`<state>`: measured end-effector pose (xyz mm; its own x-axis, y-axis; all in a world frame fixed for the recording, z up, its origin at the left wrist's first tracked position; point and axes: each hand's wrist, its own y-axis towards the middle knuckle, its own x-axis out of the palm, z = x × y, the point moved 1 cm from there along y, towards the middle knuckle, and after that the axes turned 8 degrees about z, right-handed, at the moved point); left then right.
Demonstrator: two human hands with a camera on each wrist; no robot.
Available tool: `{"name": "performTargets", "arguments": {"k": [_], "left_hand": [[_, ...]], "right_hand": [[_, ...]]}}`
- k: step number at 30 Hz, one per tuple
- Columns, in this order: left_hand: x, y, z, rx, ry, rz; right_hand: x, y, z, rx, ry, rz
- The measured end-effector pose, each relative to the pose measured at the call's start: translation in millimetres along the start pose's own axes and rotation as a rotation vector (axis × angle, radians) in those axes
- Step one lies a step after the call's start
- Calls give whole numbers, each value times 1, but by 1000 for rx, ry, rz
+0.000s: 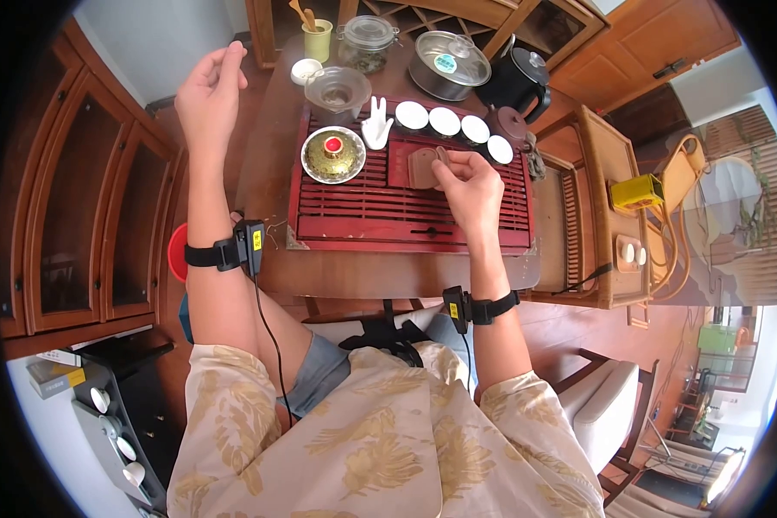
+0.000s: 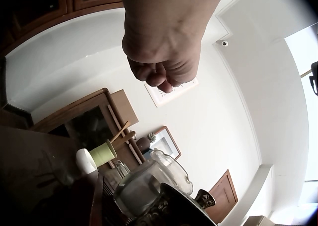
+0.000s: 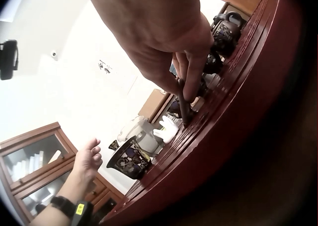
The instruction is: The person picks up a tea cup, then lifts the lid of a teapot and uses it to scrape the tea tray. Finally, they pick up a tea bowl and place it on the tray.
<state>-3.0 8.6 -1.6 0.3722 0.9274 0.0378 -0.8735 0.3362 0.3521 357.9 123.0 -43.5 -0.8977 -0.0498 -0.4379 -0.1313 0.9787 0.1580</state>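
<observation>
We see the right hand [image 1: 475, 188] pinching a thin brown piece [image 3: 184, 106] by its edge over the tea tray [image 1: 354, 220], likely to spare its face (contact below is hard to judge). 4 cups [image 1: 445, 122] stand rowed, presumably for reach; the raised left hand [image 1: 209, 104], loosely curled, holds nothing visible.

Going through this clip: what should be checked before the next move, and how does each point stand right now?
1. Right hand pinching the brown flat piece: ok.
2. Piece lifted clear of the tea tray: cannot tell; its lower edge sits very near the slats.
3. Left hand out of the way: ok, raised beside the tray.
4. Lid on the patterned bowl: ok.
5. Four cups lined up: ok.
</observation>
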Motion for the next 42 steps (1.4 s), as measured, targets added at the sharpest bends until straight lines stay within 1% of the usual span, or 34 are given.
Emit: {"name": "performTargets", "arguments": {"k": [2,5,8,11,14,17,20,23,25,29,35,41,42], "left_hand": [[-1,0,0,3,7,9],[-2,0,1,11,17,15],[-1,1,1,3,4,14],[-2,1,-1,-3,11,14],[-3,2,-2,13,13,15],[-2,1,-1,22,39,16],[-2,1,2,7,52,17],[-3,0,2,1,31,14],[-2,1,1,8,8,7],[-3,0,0,11,24,18],[-3,0,1,-1,24,14],[-3,1,1,4,14,10],[-3,2,0,3,13,10]], "right_hand": [[-1,-2,-5,14,8,2],[6,2,6,-27,-1,5],[5,2,7,-60,-31,24],[1,4,6,-14,26,11],[-2,3,-1,-10,-9,18],[5,1,-1,-38,24,-8],[4,-1,-10,-1,-22,-31],[12,0,-3,-48,-1,-31],[14,1,2,-43,-26,-22],[11,1,-6,-14,-24,-27],[12,6,4,-53,-29,-18],[7,7,5,-65,-60,-9],[5,7,5,-45,-52,-6]]}}
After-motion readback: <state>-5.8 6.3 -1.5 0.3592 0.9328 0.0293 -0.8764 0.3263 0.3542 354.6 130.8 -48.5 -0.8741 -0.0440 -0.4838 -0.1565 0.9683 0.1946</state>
